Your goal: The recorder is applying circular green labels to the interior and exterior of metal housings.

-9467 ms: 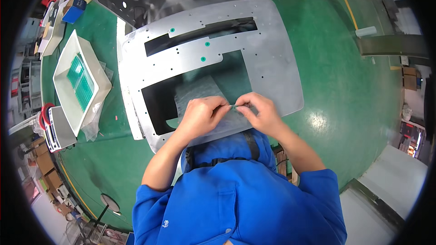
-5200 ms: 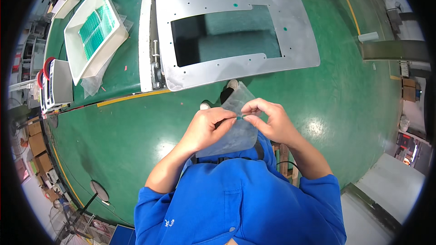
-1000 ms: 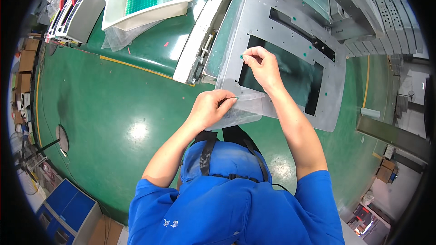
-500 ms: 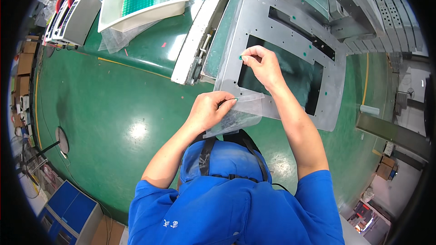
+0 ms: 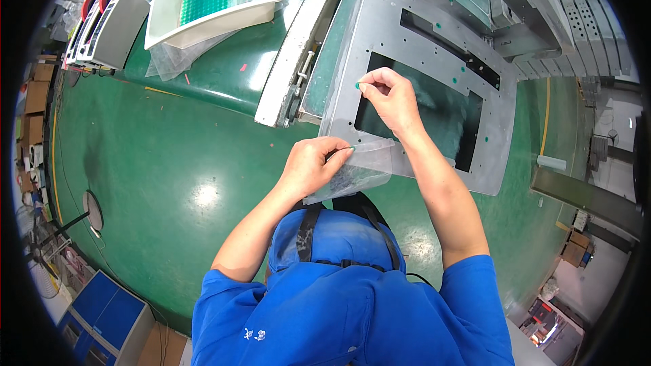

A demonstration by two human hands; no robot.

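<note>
My right hand [image 5: 393,100] is over the left edge of a grey metal panel [image 5: 400,47], thumb and forefinger pinched at a small green dot [image 5: 358,86]. The dot is at the fingertips, against the panel; whether it sits in a hole there cannot be seen. Closer to my body, my left hand [image 5: 315,166] is closed on a clear plastic sheet [image 5: 363,171], which hangs below the panel's near edge. A speck of green shows by the left thumb tip. The panel has a large rectangular opening [image 5: 434,112], a narrow slot, rows of small holes and several green dots.
On the green-topped bench [image 5: 217,81] at the left stands a white tray [image 5: 210,30] with green dotted sheets. Beside it are white boxes [image 5: 119,27] with red rings. A white rail [image 5: 298,47] borders the panel. Metal framework [image 5: 529,37] rises behind it, at the far right.
Almost nothing differs. My right hand stays at the panel's left edge, its forearm shifted very slightly left. My left hand still holds the plastic sheet.
</note>
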